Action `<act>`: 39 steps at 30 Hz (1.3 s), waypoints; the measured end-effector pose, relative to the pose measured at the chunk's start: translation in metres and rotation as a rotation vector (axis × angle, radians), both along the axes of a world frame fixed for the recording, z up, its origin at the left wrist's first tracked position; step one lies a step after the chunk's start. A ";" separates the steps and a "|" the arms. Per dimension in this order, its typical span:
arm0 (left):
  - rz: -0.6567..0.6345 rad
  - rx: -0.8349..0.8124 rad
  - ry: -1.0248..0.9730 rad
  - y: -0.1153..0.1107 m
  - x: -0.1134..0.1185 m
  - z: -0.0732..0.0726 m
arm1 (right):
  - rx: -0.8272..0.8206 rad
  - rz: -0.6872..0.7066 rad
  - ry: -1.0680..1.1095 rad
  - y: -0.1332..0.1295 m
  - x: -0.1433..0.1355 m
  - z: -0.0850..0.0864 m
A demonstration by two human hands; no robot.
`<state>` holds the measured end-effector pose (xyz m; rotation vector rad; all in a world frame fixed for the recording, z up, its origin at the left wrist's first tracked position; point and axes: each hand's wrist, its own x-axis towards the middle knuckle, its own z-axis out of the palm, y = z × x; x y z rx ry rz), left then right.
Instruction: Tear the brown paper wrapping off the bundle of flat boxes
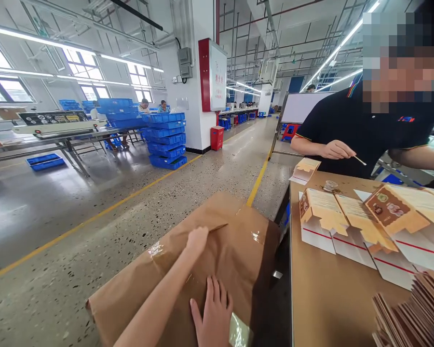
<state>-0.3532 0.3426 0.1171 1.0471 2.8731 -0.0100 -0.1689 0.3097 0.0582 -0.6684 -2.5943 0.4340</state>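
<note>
A large package in brown wrapping paper [141, 279] lies low in front of me, creased and closed with strips of clear tape [156, 249]. My left hand [198, 239] is closed at its top, pinching a raised fold of the paper that runs off to the right of my fingers. Nearer to me, my right hand [215, 311] rests on the wrapping with its fingers stretched and spread, holding nothing. Beside its wrist a wider piece of shiny clear tape [239, 330] shows. What the package contains is hidden.
A table [321, 294] to my right bears printed cartons [323, 205] and a stack of brown cardboard pieces [415, 313]. Behind it a person in a dark shirt holds a thin stick [360, 160]. Blue crates [166, 140] are stacked by a pillar [195, 120], left of the aisle.
</note>
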 end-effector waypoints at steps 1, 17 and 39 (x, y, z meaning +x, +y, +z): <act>-0.009 0.007 -0.013 -0.004 -0.009 0.005 | -0.005 0.001 0.013 0.000 0.000 0.000; 0.018 0.251 -0.006 -0.084 0.033 -0.015 | -0.461 -0.054 -0.445 0.012 -0.032 0.060; 0.340 0.239 -0.289 -0.068 -0.074 -0.022 | -0.180 -0.418 0.022 0.018 0.010 0.004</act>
